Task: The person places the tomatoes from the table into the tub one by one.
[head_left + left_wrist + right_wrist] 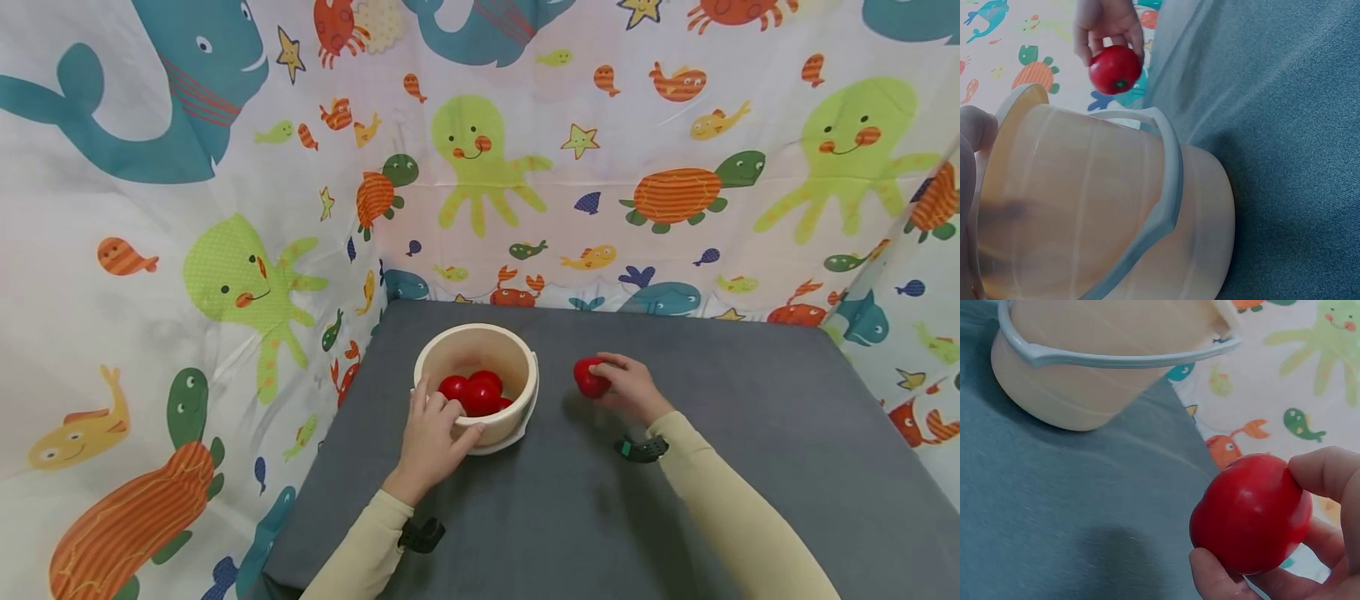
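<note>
My right hand (630, 387) holds a glossy red fruit (591, 378) in its fingertips, above the table and to the right of the bucket. A small green spot marks one end of this round, slightly lobed fruit (1115, 70) in the left wrist view; the right wrist view shows thumb and fingers around the fruit (1254, 515). My left hand (435, 442) grips the near left rim of the cream bucket (517, 429), fingers over the edge. Several similar red fruits (482, 397) lie inside, partly hidden by the rim and the left hand.
A pale handle (1169, 187) hangs down the bucket's side. The bucket stands on a table under a dark grey cloth (735, 417). Behind and to the left hangs a white curtain (525, 242) printed with sea animals. Dark bands (642, 450) sit on both wrists.
</note>
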{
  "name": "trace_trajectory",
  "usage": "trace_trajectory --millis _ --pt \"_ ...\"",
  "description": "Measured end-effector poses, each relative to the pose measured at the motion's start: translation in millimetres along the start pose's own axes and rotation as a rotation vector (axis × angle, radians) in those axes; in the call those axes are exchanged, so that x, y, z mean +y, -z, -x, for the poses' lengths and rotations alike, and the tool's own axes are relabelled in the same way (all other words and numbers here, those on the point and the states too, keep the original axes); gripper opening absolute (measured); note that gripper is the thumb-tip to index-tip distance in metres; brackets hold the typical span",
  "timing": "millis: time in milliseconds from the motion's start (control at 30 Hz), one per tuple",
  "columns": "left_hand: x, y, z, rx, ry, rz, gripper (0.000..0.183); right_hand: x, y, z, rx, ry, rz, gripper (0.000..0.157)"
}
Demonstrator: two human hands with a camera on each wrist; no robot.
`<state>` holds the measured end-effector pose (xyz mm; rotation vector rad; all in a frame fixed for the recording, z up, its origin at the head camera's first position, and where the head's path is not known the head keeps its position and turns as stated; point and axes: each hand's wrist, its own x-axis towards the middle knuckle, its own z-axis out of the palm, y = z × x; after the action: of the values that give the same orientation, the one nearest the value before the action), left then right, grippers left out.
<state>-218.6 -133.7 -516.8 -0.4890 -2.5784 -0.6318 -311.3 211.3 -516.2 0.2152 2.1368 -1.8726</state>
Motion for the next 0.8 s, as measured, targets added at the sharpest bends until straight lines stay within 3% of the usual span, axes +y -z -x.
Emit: trace_trajectory --millis 300,567,800 --pt "-1.1 -3.2 1.5 0.006 -0.001 -0.009 0.03 -55.2 7.2 11.4 -0.006 0.032 0.03 0.069" --pt "-2.9 -2.4 2.6 0.009 0.004 -0.012 0.03 -113.4 -19.5 11.5 -0.017 0.094 0.029 0.063" --pt "-1.5 -2.1 1.5 0.017 -0.016 -0.009 0.031 -141.0 -51.2 12.5 -0.052 0.143 0.041 0.059"
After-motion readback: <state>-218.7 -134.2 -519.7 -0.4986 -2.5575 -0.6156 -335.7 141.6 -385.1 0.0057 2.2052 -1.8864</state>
